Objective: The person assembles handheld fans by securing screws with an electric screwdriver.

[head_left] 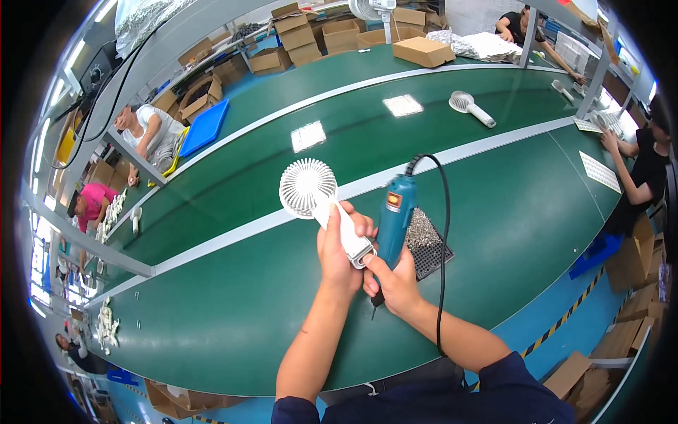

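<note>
A white handheld fan (308, 188) with a round ribbed head is gripped by its handle in my left hand (337, 247), head pointing up and away. My right hand (395, 281) is wrapped round a teal electric screwdriver (397, 219), its thin bit pointing down toward me. The right thumb touches the lower end of the fan's handle, by a small loop there. From the screwdriver's top a black cable curves over and down along its right side. Just behind the tool, a black perforated tray (443, 256) holds many small metal screws (421, 230), partly hidden by it.
Another white fan (470, 108) lies on the green conveyor belt (247, 169) beyond the metal rail. Small white parts (107, 326) are heaped at the table's left end. Co-workers sit along both sides. A cardboard box (424, 52) and a blue tray (205, 128) stand farther off.
</note>
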### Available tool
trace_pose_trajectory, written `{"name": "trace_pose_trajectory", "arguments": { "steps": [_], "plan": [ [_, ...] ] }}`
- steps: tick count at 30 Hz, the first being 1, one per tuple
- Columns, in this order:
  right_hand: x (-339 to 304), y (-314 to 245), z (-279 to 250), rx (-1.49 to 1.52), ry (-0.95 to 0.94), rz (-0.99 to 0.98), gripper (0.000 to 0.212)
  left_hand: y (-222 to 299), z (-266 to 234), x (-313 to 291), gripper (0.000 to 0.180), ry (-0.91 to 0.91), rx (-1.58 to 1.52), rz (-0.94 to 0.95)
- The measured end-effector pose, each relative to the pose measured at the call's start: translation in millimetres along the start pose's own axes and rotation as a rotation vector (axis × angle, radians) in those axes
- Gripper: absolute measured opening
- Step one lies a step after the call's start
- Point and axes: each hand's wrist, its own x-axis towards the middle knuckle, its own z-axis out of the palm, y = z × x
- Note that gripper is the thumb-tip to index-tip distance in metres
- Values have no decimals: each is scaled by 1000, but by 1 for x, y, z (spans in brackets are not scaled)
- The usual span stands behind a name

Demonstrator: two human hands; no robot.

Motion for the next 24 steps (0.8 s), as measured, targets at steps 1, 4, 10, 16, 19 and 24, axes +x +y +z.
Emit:
{"name": "trace_pose_trajectory", "arguments": {
  "steps": [1, 4, 10, 16, 19, 24],
  "plan": [
    [2, 1, -1, 28, 40, 3, 38, -4, 5, 0, 29, 37, -3, -9],
    [5, -3, 4, 171, 161, -73, 34, -11, 9, 2, 28, 87, -40, -53],
    [3, -3, 3, 188, 180, -57, 33, -7, 13, 4, 27, 108, -28, -221],
    [4, 0, 2, 195, 193, -127, 30, -11, 12, 6, 23, 211, -77, -272],
    [5, -1, 4, 215, 209, -109, 30, -9, 15, 6, 22, 194, -67, -256],
    [5, -3, 8, 144, 243, -131, 28, -9, 11, 8, 21, 169, -82, -261]
  ]
}}
